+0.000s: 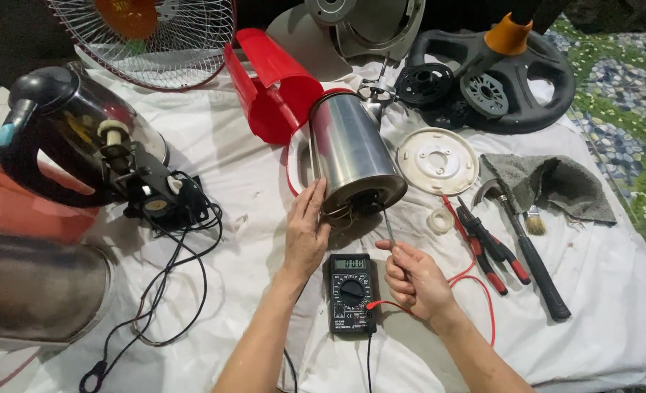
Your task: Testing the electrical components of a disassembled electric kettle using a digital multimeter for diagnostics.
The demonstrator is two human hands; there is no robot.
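A stainless steel kettle body (350, 149) lies on its side on the white cloth (250, 196), its open underside turned toward me. My left hand (306, 233) rests flat against the left rim of that underside. My right hand (414, 280) grips a thin metal probe (389, 227) whose tip points up into the kettle's base. A black digital multimeter (352, 292) lies between my wrists, with a red lead (476, 280) looping off to the right.
A red plastic shell (276, 87), a white round base plate (437, 160), red-handled pliers (487, 251), a hammer (530, 255), a small brush and grey rag (556, 185) lie right. Another kettle (68, 135) with black wires (177, 269) is left. Fan parts sit behind.
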